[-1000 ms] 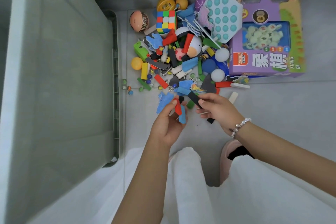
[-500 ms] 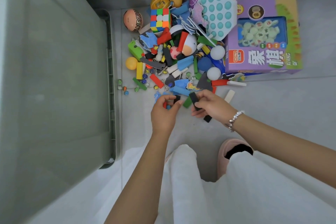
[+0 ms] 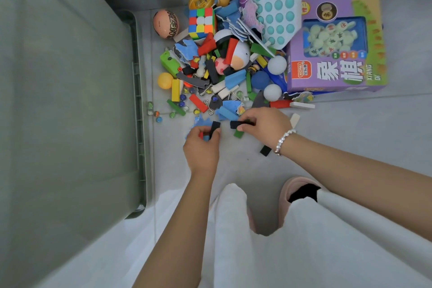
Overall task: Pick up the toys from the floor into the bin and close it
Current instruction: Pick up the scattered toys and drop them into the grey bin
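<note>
Left hand (image 3: 202, 147): fingers curled round a small clutch of blocks, a black block (image 3: 214, 128) upright among red and blue pieces. Right hand (image 3: 265, 127): thumb and fingers pinching a black bar (image 3: 236, 124) just above a green block (image 3: 239, 134) on the floor (image 3: 350, 138). Toy pile (image 3: 224, 63): directly beyond both hands, against the purple game box (image 3: 336, 72). Bin (image 3: 70, 100): grey-green, open, left of pile.

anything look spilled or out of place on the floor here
Yes. Toys lie in a jumbled heap on the floor beside the bin, none in a neat stack. Loose marbles have strayed from the heap toward the bin, and a black block lies apart under the right wrist.
</note>
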Demonstrator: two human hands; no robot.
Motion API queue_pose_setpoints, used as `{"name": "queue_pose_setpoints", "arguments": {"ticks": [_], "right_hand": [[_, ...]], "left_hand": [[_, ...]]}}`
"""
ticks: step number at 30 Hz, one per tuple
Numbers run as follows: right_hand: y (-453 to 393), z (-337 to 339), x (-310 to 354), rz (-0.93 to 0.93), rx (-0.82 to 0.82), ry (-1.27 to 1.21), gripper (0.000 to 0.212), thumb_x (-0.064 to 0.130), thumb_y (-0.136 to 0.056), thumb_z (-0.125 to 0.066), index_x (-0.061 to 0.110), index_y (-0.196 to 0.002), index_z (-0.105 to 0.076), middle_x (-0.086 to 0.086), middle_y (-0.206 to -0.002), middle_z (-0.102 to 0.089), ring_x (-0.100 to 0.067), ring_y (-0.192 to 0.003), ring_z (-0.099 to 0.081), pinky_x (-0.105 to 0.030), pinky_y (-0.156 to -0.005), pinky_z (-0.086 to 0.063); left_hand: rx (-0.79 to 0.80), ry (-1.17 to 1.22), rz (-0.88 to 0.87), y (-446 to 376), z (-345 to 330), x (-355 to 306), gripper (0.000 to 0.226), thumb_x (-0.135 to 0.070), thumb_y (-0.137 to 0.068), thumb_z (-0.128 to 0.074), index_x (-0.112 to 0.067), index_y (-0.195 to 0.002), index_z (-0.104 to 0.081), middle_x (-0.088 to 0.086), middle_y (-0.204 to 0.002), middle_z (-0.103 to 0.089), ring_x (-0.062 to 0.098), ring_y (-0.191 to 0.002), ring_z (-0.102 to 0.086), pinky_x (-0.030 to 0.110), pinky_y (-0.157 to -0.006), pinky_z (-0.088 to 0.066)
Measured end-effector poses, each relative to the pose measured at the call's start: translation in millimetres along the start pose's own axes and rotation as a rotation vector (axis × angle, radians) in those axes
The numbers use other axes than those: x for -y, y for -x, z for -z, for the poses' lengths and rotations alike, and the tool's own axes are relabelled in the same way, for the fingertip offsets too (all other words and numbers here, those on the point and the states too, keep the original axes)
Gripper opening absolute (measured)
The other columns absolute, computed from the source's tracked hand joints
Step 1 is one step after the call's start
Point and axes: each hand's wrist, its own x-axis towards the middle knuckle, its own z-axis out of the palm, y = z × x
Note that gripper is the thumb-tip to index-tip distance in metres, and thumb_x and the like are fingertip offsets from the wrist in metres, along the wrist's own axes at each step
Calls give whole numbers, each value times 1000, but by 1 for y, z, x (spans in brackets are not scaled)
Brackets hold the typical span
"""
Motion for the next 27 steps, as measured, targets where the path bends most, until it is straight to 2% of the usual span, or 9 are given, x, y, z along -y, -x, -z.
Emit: {"name": "queue_pose_setpoints", "arguments": {"ticks": [3,6,8,11,14,18,21,23,27], "right_hand": [[-2,0,5,88,11,206,32,40,-90,-54,36,-121,-59,2,-117,-62,-19,-103,-57,-25,-65,-36],[-2,-2,5,118,11,281,28,36,-90,-55,34,-116,-63,-2,-115,-56,-22,-101,-56,-25,-62,-34],[-1,-5,1,105,5,223,27,32,-87,-59,29,-113,-66,-3,-112,-54,-23,-101,-56,-26,-66,-40],[1,-10,-7,61,-4,106,32,32,-84,-65,25,-115,-66,-4,-107,-54,-22,-98,-53,-26,-72,-40],[3,-13,-7,5,-22,64,31,36,-81,-66,16,-105,-68,-2,-82,-54,-18,-78,-50,-25,-61,-36],[5,-12,-4,-51,-16,-70,31,37,-76,-72,14,-97,-67,0,-73,-56,-19,-74,-56,-25,-53,-36],[4,-6,-6,-14,3,43,31,38,-79,-69,18,-102,-68,-3,-80,-60,-20,-79,-55,-26,-58,-38],[2,-4,-6,26,43,154,30,36,-82,-66,23,-109,-67,-5,-95,-65,-23,-90,-57,-27,-66,-42],[2,-6,-5,90,47,267,31,34,-87,-59,22,-115,-64,-7,-113,-58,-26,-101,-56,-31,-74,-44]], "left_hand": [[36,244,165,2,5,-1,20,-29,-85,-67,-16,-97,-59,2,-96,-64,14,-72,-60,24,-68,-50],[120,361,265,5,6,-1,25,-28,-87,-65,-18,-108,-55,9,-109,-62,12,-67,-53,22,-60,-45],[154,354,281,5,7,2,35,-29,-88,-63,-15,-119,-55,12,-116,-60,11,-66,-50,22,-60,-44],[203,369,316,8,5,3,39,-30,-89,-62,-11,-122,-56,11,-96,-56,10,-63,-45,21,-55,-41],[222,410,328,11,2,3,36,-27,-89,-62,-6,-118,-57,-3,-79,-49,10,-60,-42,21,-51,-38],[224,434,319,16,1,2,35,-26,-89,-62,-2,-115,-57,-5,-72,-46,10,-57,-41,20,-50,-37],[226,436,331,16,2,1,36,-27,-90,-61,-4,-117,-56,-5,-73,-47,10,-58,-41,21,-51,-38],[224,433,339,15,2,0,35,-28,-90,-61,-8,-118,-56,-5,-76,-48,10,-60,-42,21,-53,-39],[220,468,366,14,3,-3,26,-27,-90,-61,-15,-112,-57,-4,-77,-50,11,-60,-42,22,-53,-39]]}}
